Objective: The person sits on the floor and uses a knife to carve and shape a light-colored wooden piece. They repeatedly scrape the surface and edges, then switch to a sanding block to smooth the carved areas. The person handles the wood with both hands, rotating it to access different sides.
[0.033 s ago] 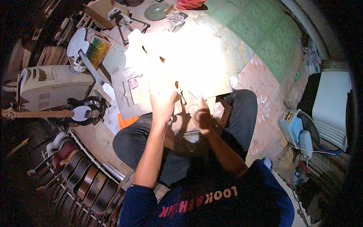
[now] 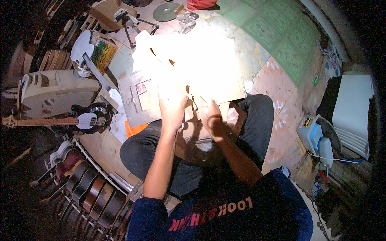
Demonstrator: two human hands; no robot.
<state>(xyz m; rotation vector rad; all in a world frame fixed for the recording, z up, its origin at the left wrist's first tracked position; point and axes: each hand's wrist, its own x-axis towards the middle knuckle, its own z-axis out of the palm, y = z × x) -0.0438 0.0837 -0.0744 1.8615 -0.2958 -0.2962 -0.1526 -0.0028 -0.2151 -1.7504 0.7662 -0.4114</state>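
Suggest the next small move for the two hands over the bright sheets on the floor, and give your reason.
Probably draw the work back out of the glare. The left hand and right hand meet at the near edge of the pale sheets, where strong light washes out all detail, so what they hold cannot be made out. Nearer the crossed legs, it is darker.

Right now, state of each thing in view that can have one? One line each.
Left hand: raised over the lap, fingers curled; overexposed, grip unclear.
Right hand: beside the left, fingers bent; what it holds unclear.
White sheets: spread flat on the floor, washed out by glare.
Bass guitar: lying flat.
Guitar bodies: standing in a rack.
Fan: lying on its side; running or not unclear.
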